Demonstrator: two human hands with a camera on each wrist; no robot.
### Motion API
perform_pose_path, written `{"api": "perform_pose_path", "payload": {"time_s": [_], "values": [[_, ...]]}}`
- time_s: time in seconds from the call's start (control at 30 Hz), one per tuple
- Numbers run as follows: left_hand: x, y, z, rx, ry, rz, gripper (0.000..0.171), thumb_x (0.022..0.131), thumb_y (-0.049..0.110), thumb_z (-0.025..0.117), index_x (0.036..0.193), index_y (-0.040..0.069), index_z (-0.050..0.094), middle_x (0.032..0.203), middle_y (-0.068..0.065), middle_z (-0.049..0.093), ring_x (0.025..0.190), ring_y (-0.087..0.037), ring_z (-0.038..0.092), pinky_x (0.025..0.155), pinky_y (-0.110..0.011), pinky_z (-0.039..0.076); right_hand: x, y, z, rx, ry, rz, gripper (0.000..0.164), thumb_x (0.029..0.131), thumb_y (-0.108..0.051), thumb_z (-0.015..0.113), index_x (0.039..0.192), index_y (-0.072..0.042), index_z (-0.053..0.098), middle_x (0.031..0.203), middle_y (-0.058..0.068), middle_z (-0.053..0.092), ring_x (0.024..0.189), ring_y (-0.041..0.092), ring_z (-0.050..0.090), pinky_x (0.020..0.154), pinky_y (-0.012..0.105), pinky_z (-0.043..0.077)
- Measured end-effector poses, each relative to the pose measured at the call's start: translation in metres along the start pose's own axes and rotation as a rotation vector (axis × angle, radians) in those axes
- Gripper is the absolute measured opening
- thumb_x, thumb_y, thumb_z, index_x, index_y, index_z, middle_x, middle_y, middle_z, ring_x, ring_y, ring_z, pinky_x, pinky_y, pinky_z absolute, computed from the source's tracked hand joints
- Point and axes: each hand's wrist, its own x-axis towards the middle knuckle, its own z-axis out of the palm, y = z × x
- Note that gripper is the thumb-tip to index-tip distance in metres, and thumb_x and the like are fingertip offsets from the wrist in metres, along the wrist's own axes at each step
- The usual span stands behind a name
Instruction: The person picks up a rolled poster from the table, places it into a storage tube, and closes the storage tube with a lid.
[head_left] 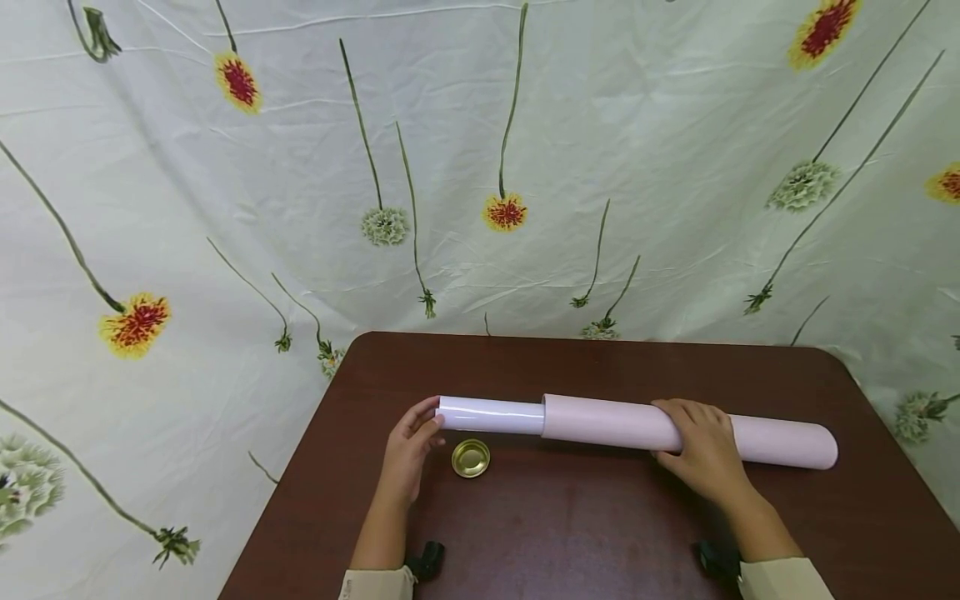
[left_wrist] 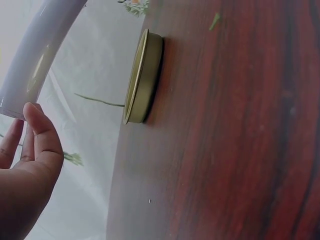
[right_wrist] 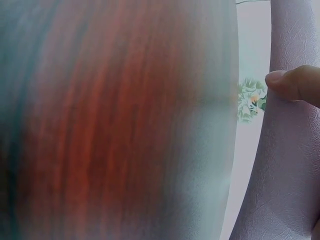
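Observation:
A long pale pink cardboard-like tube (head_left: 600, 419) lies sideways above the table, and a glossy white roll (head_left: 491, 415) sticks out of its left end. My left hand (head_left: 411, 446) pinches the roll's free end; in the left wrist view the thumb (left_wrist: 37, 117) is at its lower edge. My right hand (head_left: 703, 442) grips the pink tube right of its middle, fingers over the top and thumb (right_wrist: 285, 82) along the near side. Just below the roll, a round gold-coloured metal cap (head_left: 471, 458) sits on the table, hollow side up.
The dark reddish-brown wooden table (head_left: 570, 533) has rounded far corners. Behind it hangs a white cloth (head_left: 450, 83) printed with flowers. Dark wrist straps (head_left: 427, 561) and light sleeves (head_left: 378, 583) show at the bottom of the head view.

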Motion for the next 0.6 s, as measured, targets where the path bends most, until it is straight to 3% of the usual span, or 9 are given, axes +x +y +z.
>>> {"api": "perform_pose_path", "payload": {"time_s": [0.6], "values": [[-0.0003, -0.0033, 0.0050, 0.013, -0.038, 0.006, 0.039, 0.096, 0.006, 0.064, 0.133, 0.000, 0.057, 0.108, 0.007, 0.068, 0.090, -0.010, 0.061, 0.073, -0.022, 0.053, 0.0010, -0.0026, 0.0003, -0.002, -0.004, 0.000, 0.078, 0.062, -0.015, 0.094, 0.131, -0.011, 0.059, 0.121, 0.017, 0.063, 0.116, 0.041, 0.053, 0.100, 0.060, 0.030]]}}
